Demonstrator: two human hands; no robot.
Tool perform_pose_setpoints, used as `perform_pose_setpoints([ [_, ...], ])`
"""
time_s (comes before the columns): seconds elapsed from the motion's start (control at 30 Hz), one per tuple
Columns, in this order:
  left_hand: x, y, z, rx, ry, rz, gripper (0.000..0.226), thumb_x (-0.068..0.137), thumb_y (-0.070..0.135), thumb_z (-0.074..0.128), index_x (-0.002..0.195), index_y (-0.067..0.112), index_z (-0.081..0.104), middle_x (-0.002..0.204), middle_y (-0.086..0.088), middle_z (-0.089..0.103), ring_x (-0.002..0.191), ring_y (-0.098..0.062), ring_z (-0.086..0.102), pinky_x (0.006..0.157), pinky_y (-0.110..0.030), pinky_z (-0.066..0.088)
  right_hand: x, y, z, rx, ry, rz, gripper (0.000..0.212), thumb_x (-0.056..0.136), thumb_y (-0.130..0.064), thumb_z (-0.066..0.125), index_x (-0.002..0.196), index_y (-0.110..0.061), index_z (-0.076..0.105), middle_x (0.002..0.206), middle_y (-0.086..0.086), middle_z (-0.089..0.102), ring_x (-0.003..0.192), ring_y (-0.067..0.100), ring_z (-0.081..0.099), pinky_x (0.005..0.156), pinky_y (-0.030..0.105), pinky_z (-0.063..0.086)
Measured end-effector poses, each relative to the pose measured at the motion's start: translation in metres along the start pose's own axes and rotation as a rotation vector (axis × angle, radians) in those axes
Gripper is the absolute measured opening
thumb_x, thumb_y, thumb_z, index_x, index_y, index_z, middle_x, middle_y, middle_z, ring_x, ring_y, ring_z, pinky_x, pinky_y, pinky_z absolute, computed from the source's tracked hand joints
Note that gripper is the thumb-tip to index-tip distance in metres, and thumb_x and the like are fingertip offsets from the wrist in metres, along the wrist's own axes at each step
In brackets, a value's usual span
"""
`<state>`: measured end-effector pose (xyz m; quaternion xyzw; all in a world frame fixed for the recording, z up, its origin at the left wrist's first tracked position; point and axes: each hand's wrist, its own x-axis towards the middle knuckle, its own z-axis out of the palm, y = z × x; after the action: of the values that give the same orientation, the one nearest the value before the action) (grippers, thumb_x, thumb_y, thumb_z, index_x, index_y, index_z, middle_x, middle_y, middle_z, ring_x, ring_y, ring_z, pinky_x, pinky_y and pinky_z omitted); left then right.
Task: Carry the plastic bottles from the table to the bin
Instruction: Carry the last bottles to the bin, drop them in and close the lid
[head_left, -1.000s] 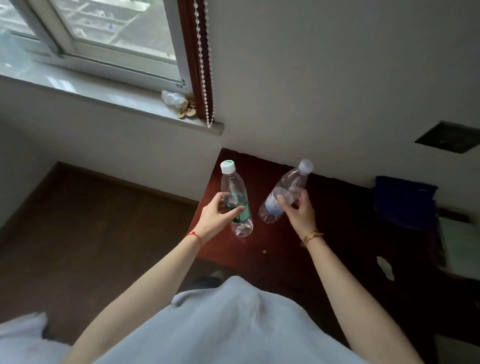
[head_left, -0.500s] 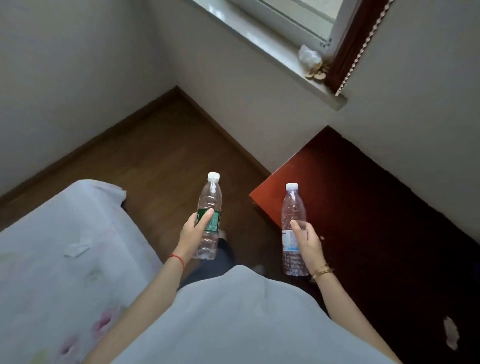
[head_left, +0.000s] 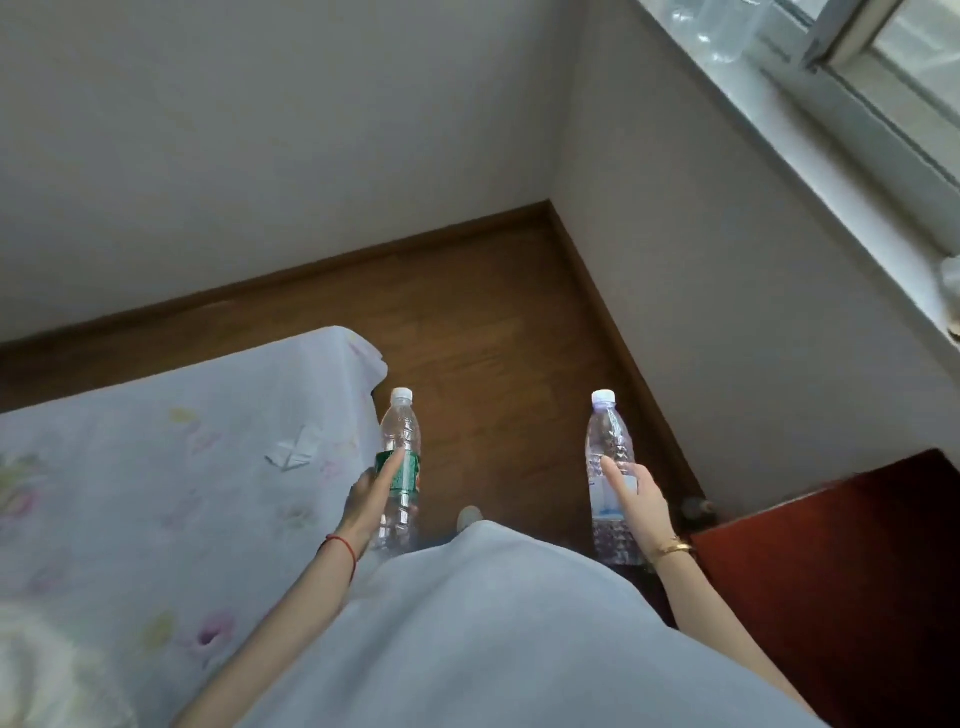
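Person standing between bed (head_left: 156, 467) and tabletop (head_left: 841, 561), both grips closed around upright, capped bottles. Left hand (head_left: 371, 501) is gripping the green-label bottle (head_left: 400, 467) just beside the bed's corner. Right hand (head_left: 636, 506) is gripping the white-label bottle (head_left: 609, 467) farther from the bed, near the tabletop, over the floor (head_left: 493, 353).

A brown wooden floor (head_left: 498, 332) runs into the wall corner. Left of the corner a bed (head_left: 156, 493) under a pale floral sheet bears what may be a small folded paper (head_left: 295, 451). Right of it shows a dark red table (head_left: 852, 571).
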<state>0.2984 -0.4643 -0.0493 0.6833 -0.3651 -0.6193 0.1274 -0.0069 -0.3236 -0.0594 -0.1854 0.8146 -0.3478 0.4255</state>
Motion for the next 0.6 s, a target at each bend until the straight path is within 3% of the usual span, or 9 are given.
perform_pose_setpoints([
  [0.13,0.050,0.028,-0.043,0.003,0.034,-0.021,0.076,0.059,0.082,0.061,0.103,0.020,0.069,0.101,-0.011,0.075,0.096,-0.033,0.070,0.092,-0.051,0.054,0.042,-0.068,0.041,0.004,-0.059,-0.039,0.056,0.080,-0.053,0.062,0.120,-0.015,0.049,0.109,0.005,0.062,0.091,0.017,0.065,0.071,0.024,0.053],
  [0.3,0.110,0.053,-0.068,-0.069,0.073,-0.125,0.087,0.048,0.087,0.063,0.103,0.019,0.068,0.101,-0.013,0.074,0.094,-0.034,0.071,0.090,-0.053,0.055,0.100,-0.129,0.074,-0.135,-0.123,-0.047,0.069,0.078,-0.066,0.055,0.124,-0.015,0.052,0.113,0.001,0.059,0.103,0.018,0.057,0.094,0.038,0.047],
  [0.4,0.134,0.092,-0.068,-0.118,0.103,-0.145,0.083,0.050,0.086,0.062,0.098,0.018,0.069,0.097,-0.013,0.074,0.092,-0.033,0.072,0.089,-0.052,0.056,0.146,-0.156,0.091,-0.083,-0.114,-0.031,0.068,0.070,-0.065,0.061,0.118,-0.018,0.049,0.113,0.006,0.063,0.095,0.019,0.065,0.085,0.037,0.056],
  [0.5,0.162,0.145,-0.063,-0.154,0.124,-0.137,0.069,0.063,0.077,0.061,0.095,0.016,0.067,0.094,-0.017,0.074,0.087,-0.036,0.073,0.082,-0.049,0.059,0.204,-0.201,0.104,-0.083,-0.098,-0.013,0.054,0.078,-0.056,0.061,0.114,-0.018,0.047,0.109,0.008,0.061,0.087,0.017,0.064,0.074,0.030,0.055],
  [0.6,0.201,0.203,-0.067,-0.215,0.177,-0.126,0.071,0.063,0.076,0.060,0.095,0.013,0.068,0.095,-0.019,0.073,0.088,-0.037,0.072,0.081,-0.049,0.059,0.275,-0.267,0.117,-0.079,-0.093,-0.025,0.060,0.078,-0.062,0.058,0.117,-0.018,0.047,0.110,0.007,0.060,0.085,0.015,0.063,0.077,0.034,0.053],
])
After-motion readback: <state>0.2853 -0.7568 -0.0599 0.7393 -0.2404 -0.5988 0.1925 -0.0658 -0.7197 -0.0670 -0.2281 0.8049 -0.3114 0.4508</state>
